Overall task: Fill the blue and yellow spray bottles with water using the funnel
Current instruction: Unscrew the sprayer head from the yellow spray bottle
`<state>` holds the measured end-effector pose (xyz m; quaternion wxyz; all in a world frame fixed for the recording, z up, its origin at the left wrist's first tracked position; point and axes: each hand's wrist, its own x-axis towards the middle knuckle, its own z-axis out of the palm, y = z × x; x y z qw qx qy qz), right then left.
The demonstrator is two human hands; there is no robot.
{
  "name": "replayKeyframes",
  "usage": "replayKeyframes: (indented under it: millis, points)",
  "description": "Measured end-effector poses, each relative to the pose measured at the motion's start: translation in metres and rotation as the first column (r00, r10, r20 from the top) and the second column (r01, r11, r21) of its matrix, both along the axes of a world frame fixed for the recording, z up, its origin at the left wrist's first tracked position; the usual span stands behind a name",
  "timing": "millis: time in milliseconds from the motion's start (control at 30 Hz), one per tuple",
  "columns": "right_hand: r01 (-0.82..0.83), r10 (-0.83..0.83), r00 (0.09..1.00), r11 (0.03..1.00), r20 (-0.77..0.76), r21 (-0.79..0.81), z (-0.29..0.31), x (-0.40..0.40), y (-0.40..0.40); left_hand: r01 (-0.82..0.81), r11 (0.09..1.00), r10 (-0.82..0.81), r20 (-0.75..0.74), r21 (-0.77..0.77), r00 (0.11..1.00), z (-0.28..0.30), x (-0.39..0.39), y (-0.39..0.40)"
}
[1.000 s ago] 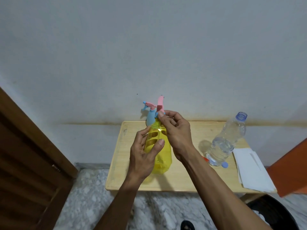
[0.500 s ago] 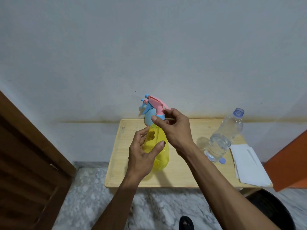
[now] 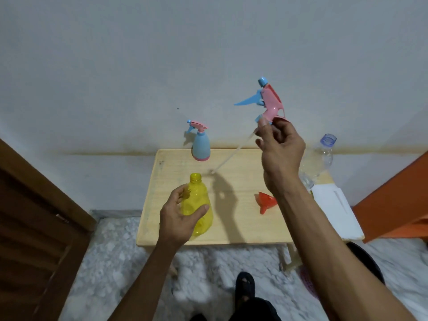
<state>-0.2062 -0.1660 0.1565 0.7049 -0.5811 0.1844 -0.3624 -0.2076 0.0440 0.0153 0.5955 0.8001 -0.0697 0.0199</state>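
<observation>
My left hand [image 3: 179, 217] grips the yellow spray bottle [image 3: 198, 205], which stands open-necked and slightly tilted on the wooden table [image 3: 240, 228]. Its pink and blue spray head [image 3: 268, 101] is off the bottle, held high by my right hand [image 3: 281, 150], and the white dip tube [image 3: 231, 155] hangs down to the left. At the table's back stands the blue spray bottle [image 3: 201, 144] with its spray head on. A red funnel [image 3: 265, 200] lies on its side right of centre. The clear water bottle [image 3: 318, 162], uncapped, is partly hidden behind my right arm.
White paper sheets [image 3: 333, 210] lie at the table's right end, next to an orange object [image 3: 398, 200]. A brown wooden door [image 3: 34, 228] is at the left. A marble floor and my foot in a dark sandal [image 3: 245, 284] lie below the table.
My right hand has lifted the spray head with its tube out of the yellow bottle, up and to the right. The blue bottle and funnel, hidden before, are now in view.
</observation>
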Motion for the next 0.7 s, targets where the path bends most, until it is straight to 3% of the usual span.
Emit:
replayKeyframes:
  millis: [100, 233, 467, 700]
  points:
    - [0.02, -0.02, 0.997, 1.0, -0.073, 0.0, -0.022, 0.002, -0.022, -0.058, 0.998, 0.059, -0.01, 0.031, 0.998, -0.014, 0.005, -0.005]
    - [0.008, -0.021, 0.952, 0.999, -0.304, -0.044, -0.08, 0.01, -0.042, -0.127, 0.989, 0.13, -0.041, 0.073, 0.991, -0.028, 0.017, -0.019]
    - [-0.08, 0.009, 0.753, 0.994, -0.657, -0.078, -0.183, 0.036, -0.051, -0.105, 0.978, 0.122, -0.088, 0.182, 0.989, -0.06, 0.041, -0.047]
    - [-0.218, 0.052, 0.583, 0.971, -0.811, -0.094, -0.228, 0.063, -0.058, -0.108, 0.972, 0.144, -0.164, 0.208, 0.976, -0.078, 0.056, -0.077]
